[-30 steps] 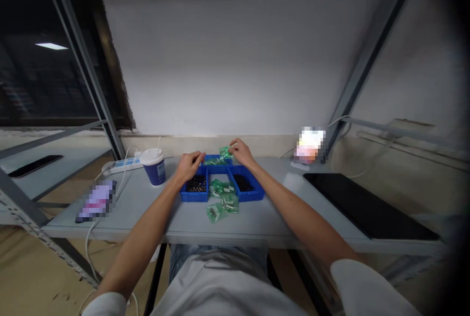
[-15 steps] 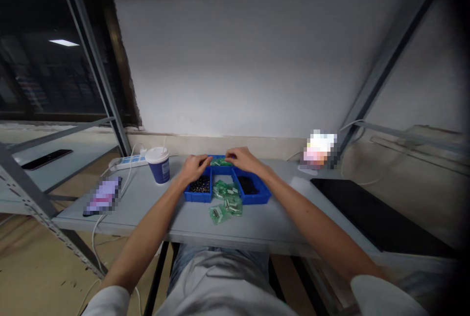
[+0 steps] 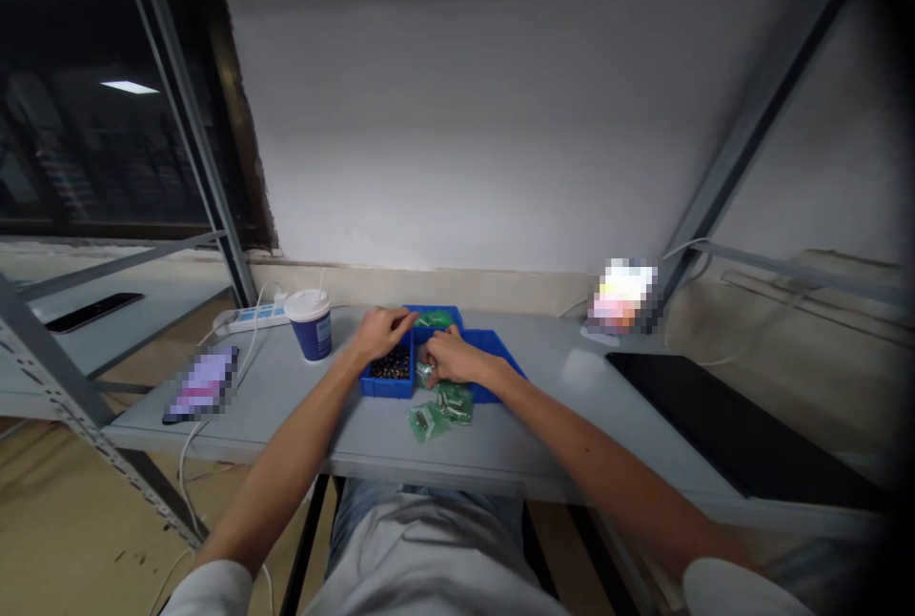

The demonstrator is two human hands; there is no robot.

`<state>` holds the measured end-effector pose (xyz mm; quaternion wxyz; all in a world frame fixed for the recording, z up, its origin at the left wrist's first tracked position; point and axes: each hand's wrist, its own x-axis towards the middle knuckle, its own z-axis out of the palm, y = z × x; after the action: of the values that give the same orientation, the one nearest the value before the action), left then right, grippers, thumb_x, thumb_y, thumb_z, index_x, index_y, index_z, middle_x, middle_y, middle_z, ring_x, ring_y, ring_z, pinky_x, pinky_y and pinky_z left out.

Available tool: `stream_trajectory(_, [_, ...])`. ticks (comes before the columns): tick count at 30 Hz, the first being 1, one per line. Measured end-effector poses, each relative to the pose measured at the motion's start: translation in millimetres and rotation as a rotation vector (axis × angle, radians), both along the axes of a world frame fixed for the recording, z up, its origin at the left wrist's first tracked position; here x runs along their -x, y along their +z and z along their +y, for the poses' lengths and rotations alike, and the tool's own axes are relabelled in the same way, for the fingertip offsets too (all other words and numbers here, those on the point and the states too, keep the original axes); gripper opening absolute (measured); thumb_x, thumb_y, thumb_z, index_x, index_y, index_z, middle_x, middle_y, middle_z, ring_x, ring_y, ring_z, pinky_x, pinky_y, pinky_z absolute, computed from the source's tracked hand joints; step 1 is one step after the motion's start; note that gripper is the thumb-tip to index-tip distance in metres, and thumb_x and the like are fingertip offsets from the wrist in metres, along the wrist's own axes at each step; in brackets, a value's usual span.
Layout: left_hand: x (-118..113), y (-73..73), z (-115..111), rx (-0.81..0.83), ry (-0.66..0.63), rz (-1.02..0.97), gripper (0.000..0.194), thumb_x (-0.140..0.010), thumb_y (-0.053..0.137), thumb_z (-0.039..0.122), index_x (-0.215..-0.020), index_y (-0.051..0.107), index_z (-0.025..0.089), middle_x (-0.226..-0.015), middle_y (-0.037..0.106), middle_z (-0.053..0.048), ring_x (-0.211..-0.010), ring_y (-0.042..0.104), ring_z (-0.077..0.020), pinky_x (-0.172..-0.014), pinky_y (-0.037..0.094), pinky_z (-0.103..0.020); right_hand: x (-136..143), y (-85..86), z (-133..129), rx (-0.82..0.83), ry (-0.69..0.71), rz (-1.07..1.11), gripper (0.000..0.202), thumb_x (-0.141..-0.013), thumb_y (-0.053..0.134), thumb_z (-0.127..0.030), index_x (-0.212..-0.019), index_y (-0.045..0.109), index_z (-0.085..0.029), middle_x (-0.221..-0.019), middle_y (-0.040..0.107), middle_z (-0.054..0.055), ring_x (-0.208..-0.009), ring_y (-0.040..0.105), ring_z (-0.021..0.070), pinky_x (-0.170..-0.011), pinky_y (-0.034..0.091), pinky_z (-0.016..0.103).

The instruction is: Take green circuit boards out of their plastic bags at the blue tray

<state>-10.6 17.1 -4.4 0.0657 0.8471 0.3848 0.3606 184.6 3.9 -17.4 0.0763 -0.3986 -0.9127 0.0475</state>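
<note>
My left hand (image 3: 386,332) hovers over the back edge of the left blue bin (image 3: 387,389), its thumb and fingers pinched together. Whatever those fingertips hold is too small to make out. Dark and brassy small metal parts (image 3: 392,363) fill that bin. My right hand (image 3: 452,356) reaches down with curled fingers onto a pile of small green plastic bags (image 3: 455,403), touching a bag there; its grip is partly hidden. Another green bag (image 3: 427,420) with small metal pieces lies in front. Behind, the back blue bin (image 3: 457,314) contains more green bags (image 3: 433,318).
The right blue bin (image 3: 493,341) is partly covered by my right forearm. Around the bins stand a lidded paper cup (image 3: 312,325), a power strip (image 3: 257,316), a phone (image 3: 202,384), a blurred lit screen (image 3: 623,297) and a flat black panel (image 3: 715,416). A wall rises behind.
My right hand has come from the back bin toward me and down onto the pile of green bags. My left hand has shifted slightly right, staying pinched.
</note>
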Motion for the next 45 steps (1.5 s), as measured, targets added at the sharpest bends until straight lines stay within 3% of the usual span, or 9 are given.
stream_trajectory(4, [0,0.5,0,0.012,-0.017,0.02,0.044,-0.098,0.039,0.047,-0.082,0.068,0.018,-0.061,0.057,0.001,-0.056,0.045,-0.0122,-0.058,0.031,-0.024,-11,14.5,6,0.161,-0.008,0.16,0.025,-0.062,0.082,-0.027,-0.058,0.058,-0.019,-0.054,0.053,-0.006,-0.059,0.052,0.013,-0.067,0.035,0.028])
stream_trajectory(7, [1,1.0,1,0.048,-0.074,0.028,0.041,-0.096,0.043,0.05,-0.101,0.07,0.019,-0.075,0.066,-0.001,-0.065,0.054,-0.0146,-0.063,0.037,-0.024,-22,27.2,12,0.246,-0.029,0.477,0.023,-0.066,0.077,-0.033,-0.064,0.059,-0.018,-0.056,0.052,-0.006,-0.056,0.048,0.0113,-0.058,0.034,0.025])
stream_trajectory(13, [0,-0.4,4,0.025,-0.2,0.015,0.031,-0.091,0.057,0.044,-0.098,0.072,0.018,-0.089,0.07,-0.005,-0.075,0.058,-0.0159,-0.071,0.042,-0.026,-26,30.5,10,0.226,-0.01,0.868,0.029,-0.065,0.078,-0.035,-0.082,0.063,-0.017,-0.075,0.065,0.0,-0.071,0.059,0.0144,-0.07,0.047,0.029])
stream_trajectory(20, [-5,-1.4,2,0.027,-0.228,0.008,0.027,-0.088,0.061,0.042,-0.095,0.072,0.018,-0.086,0.07,-0.003,-0.073,0.058,-0.0153,-0.07,0.042,-0.026,-23,19.9,-8,0.023,-0.026,0.739,0.021,-0.079,0.068,-0.027,-0.099,0.061,-0.021,-0.088,0.07,0.001,-0.082,0.063,0.0167,-0.079,0.047,0.03])
stream_trajectory(25, [-6,-2.6,3,0.015,-0.204,0.014,0.028,-0.09,0.058,0.041,-0.094,0.07,0.017,-0.085,0.069,-0.004,-0.073,0.057,-0.0153,-0.07,0.042,-0.026,-21,11.7,-7,-0.071,0.007,0.643,0.047,-0.079,0.071,-0.028,-0.122,0.052,-0.023,-0.094,0.07,0.003,-0.088,0.064,0.019,-0.081,0.046,0.031])
stream_trajectory(29, [-3,-1.7,5,-0.006,-0.195,0.031,0.027,-0.092,0.054,0.04,-0.09,0.068,0.016,-0.081,0.065,-0.003,-0.071,0.054,-0.0144,-0.068,0.041,-0.025,-17,5.9,-4,-0.204,-0.01,0.57,0.028,-0.083,0.067,-0.028,-0.109,0.059,-0.019,-0.104,0.068,0.008,-0.096,0.061,0.0203,-0.084,0.043,0.032])
stream_trajectory(35, [-3,-4.1,7,0.036,-0.224,0.008,0.027,-0.089,0.059,0.038,-0.076,0.06,0.015,-0.068,0.056,0.002,-0.065,0.048,-0.0123,-0.065,0.037,-0.024,-21,5.8,-1,-0.179,-0.04,0.547,0.006,-0.084,0.064,-0.021,-0.08,0.063,-0.018,-0.077,0.066,0.002,-0.074,0.058,0.0159,-0.071,0.039,0.027])
stream_trajectory(40, [-3,-1.6,6,0.052,-0.231,0.003,0.03,-0.094,0.052,0.037,-0.076,0.06,0.015,-0.068,0.056,0.001,-0.066,0.048,-0.0125,-0.064,0.036,-0.024,-19,6.0,-4,-0.088,-0.03,0.646,0.013,-0.083,0.065,-0.022,-0.096,0.062,-0.02,-0.074,0.064,-0.001,-0.068,0.057,0.0144,-0.066,0.04,0.026])
stream_trajectory(45, [-3,-0.2,5,0.055,-0.262,-0.026,0.025,-0.093,0.054,0.037,-0.097,0.068,0.017,-0.09,0.068,-0.003,-0.076,0.057,-0.0146,-0.071,0.042,-0.025,-18,6.8,-6,-0.087,-0.034,0.67,0.026,-0.083,0.064,-0.021,-0.109,0.058,-0.023,-0.08,0.066,-0.001,-0.072,0.059,0.0148,-0.07,0.042,0.027])
